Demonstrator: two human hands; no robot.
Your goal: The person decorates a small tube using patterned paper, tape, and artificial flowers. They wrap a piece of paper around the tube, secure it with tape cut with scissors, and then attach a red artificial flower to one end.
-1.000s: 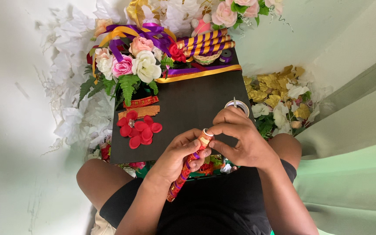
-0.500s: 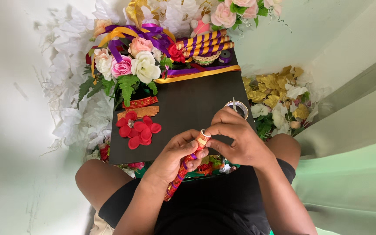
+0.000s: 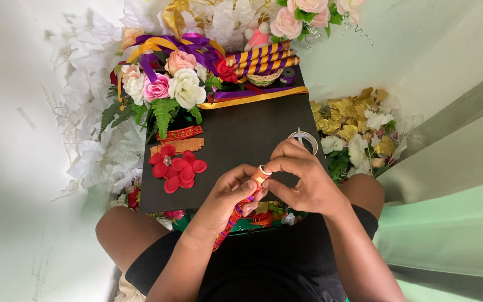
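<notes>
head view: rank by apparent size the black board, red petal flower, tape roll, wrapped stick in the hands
1. black board, by far the largest.
2. red petal flower.
3. wrapped stick: long but thin and partly hidden by the left hand and right hand, so its rank against the flower is unsure.
4. tape roll, smallest, partly behind the right hand.

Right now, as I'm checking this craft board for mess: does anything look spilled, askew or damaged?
Nothing stands out. Both hands, left hand and right hand, hold a decorated stick over the black board. Red petals lie loosely clustered, not spilled.
</notes>
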